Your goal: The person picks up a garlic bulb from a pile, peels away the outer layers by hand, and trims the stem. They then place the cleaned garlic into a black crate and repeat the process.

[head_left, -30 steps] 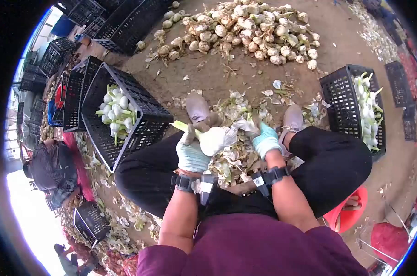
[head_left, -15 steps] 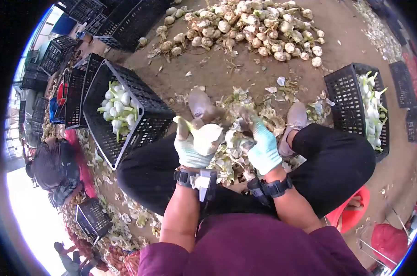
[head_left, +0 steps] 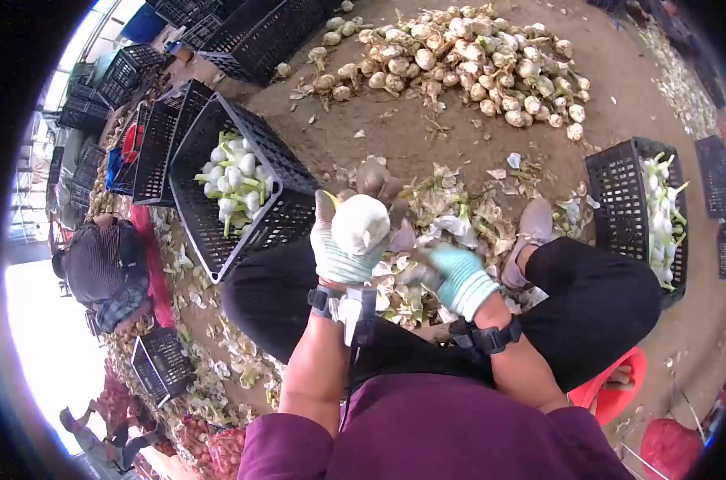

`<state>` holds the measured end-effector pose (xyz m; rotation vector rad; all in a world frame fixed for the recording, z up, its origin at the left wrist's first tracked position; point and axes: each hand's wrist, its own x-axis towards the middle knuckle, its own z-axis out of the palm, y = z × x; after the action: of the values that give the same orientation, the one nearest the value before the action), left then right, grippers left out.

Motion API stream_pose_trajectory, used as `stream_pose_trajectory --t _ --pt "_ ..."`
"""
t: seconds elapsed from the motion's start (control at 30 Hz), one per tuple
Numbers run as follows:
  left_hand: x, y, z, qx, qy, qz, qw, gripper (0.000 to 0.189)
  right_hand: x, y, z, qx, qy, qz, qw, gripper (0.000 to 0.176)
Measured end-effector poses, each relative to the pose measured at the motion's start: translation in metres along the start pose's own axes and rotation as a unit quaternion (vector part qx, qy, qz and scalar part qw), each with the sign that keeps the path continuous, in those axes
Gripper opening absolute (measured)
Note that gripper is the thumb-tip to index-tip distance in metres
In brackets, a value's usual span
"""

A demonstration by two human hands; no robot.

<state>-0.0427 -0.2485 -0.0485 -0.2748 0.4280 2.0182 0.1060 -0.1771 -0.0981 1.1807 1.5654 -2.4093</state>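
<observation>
My left hand (head_left: 339, 256), in a pale glove, is shut on a peeled white bulb (head_left: 360, 225) with a short green stalk, raised between my knees. My right hand (head_left: 457, 278), in a light blue glove, sits lower to the right over a heap of peeled skins and leaves (head_left: 447, 220) on the ground, fingers curled; whether it grips any peel is unclear. Both wrists carry black strapped bands. My shoes (head_left: 533, 224) rest on either side of the heap.
A black crate (head_left: 255, 144) with white peeled bulbs stands at my left. Another black crate (head_left: 619, 192) with bulbs stands at my right. A big pile of unpeeled bulbs (head_left: 459, 56) lies ahead on the dirt. Stacked crates fill the upper left. A person (head_left: 99, 268) crouches at left.
My left hand has lifted and turned the bulb upward. My right hand has pulled away from the bulb, down and toward me over the peel heap.
</observation>
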Motion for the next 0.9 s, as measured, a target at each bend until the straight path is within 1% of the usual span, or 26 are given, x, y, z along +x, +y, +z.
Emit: stream_pose_trajectory --t 0.03,0.07,0.1,0.13,0.17,0.23,0.27,0.3,0.33,0.37,0.4,0.43,0.47,0.5,0.53,0.57,0.6,0.63,0.67,0.7,0.73,0.77,0.83,0.87,0.9 --pt "0.000 -0.004 0.010 -0.013 -0.190 -0.116 0.975 0.056 -0.004 0.001 -0.013 -0.046 -0.016 -0.179 0.983 0.041" --pt "-0.001 -0.005 0.002 -0.021 -0.100 -0.119 0.988 0.055 -0.011 -0.011 -0.016 -0.207 0.078 -0.316 0.923 0.044" --pt "-0.002 -0.006 -0.008 -0.029 -0.007 -0.122 0.992 0.053 -0.020 -0.023 -0.017 -0.357 0.164 -0.433 0.811 0.047" --pt "-0.004 -0.016 -0.004 0.006 0.034 -0.065 0.997 0.051 -0.025 -0.029 -0.012 -0.325 0.193 -0.440 0.814 0.048" --pt "-0.001 -0.016 -0.020 -0.020 -0.001 -0.105 0.994 0.049 -0.035 -0.041 -0.003 -0.267 0.185 -0.443 0.836 0.048" --pt "0.005 -0.024 -0.037 -0.035 0.040 -0.138 0.989 0.046 -0.034 -0.048 0.005 -0.336 0.222 -0.491 0.772 0.044" --pt "0.005 -0.030 -0.036 -0.024 -0.005 -0.152 0.988 0.042 -0.027 -0.035 0.017 -0.017 0.152 -0.309 0.939 0.040" --pt "0.007 -0.033 -0.041 -0.027 -0.007 -0.152 0.988 0.042 -0.028 -0.037 0.006 -0.326 0.235 -0.496 0.770 0.035" --pt "0.011 -0.034 -0.051 0.012 0.046 -0.147 0.988 0.048 -0.025 -0.034 0.003 -0.332 0.242 -0.478 0.777 0.033" --pt "0.012 -0.032 -0.048 0.051 0.099 -0.137 0.984 0.055 -0.021 -0.027 0.001 -0.337 0.246 -0.462 0.783 0.031" --pt "0.009 -0.032 -0.044 0.032 0.125 -0.097 0.987 0.051 -0.019 -0.020 -0.003 -0.366 0.222 -0.430 0.795 0.033" --pt "0.008 -0.028 -0.040 0.055 0.152 -0.103 0.981 0.046 -0.018 -0.018 -0.009 -0.395 0.198 -0.396 0.805 0.035" --pt "0.006 -0.026 -0.035 0.105 0.158 -0.073 0.979 0.042 -0.017 -0.017 -0.016 -0.445 0.159 -0.376 0.797 0.036" --pt "0.004 -0.026 -0.030 0.156 0.164 -0.046 0.973 0.039 -0.016 -0.016 -0.020 -0.445 0.157 -0.377 0.797 0.036" --pt "0.004 -0.023 -0.028 0.343 0.134 0.000 0.930 0.031 -0.016 -0.019 -0.024 -0.446 0.133 -0.300 0.833 0.037" --pt "0.004 -0.021 -0.026 0.517 0.099 0.044 0.849 0.025 -0.016 -0.020 -0.026 -0.442 0.109 -0.219 0.863 0.037" --pt "-0.001 -0.023 -0.023 0.634 0.102 0.040 0.766 0.024 -0.014 -0.018 -0.027 -0.473 0.169 -0.288 0.815 0.039" --pt "-0.005 -0.026 -0.017 0.760 0.077 0.058 0.642 0.026 -0.014 -0.020 -0.025 -0.474 0.172 -0.283 0.816 0.039" --pt "-0.007 -0.028 -0.015 0.824 0.044 0.048 0.563 0.026 -0.014 -0.024 -0.022 -0.299 0.155 -0.284 0.898 0.040" --pt "-0.008 -0.029 -0.014 0.877 0.009 0.039 0.479 0.027 -0.014 -0.031 -0.019 -0.114 0.134 -0.277 0.945 0.041" --pt "-0.009 -0.032 -0.011 0.902 -0.010 0.005 0.431 0.026 -0.022 -0.047 -0.017 -0.356 0.249 -0.430 0.791 0.039" --pt "-0.010 -0.036 -0.011 0.901 -0.014 0.005 0.433 0.026 -0.025 -0.056 -0.014 -0.304 0.228 -0.427 0.821 0.034" --pt "-0.014 -0.039 -0.012 0.925 -0.048 0.064 0.372 0.018 -0.016 -0.043 -0.017 -0.347 0.216 -0.415 0.813 0.028" --pt "-0.012 -0.039 -0.013 0.924 -0.059 0.077 0.370 0.017 -0.014 -0.041 -0.017 -0.344 0.222 -0.409 0.816 0.026" --pt "-0.010 -0.036 -0.012 0.934 -0.067 0.034 0.350 0.021 -0.012 -0.040 -0.018 -0.340 0.227 -0.405 0.817 0.024"
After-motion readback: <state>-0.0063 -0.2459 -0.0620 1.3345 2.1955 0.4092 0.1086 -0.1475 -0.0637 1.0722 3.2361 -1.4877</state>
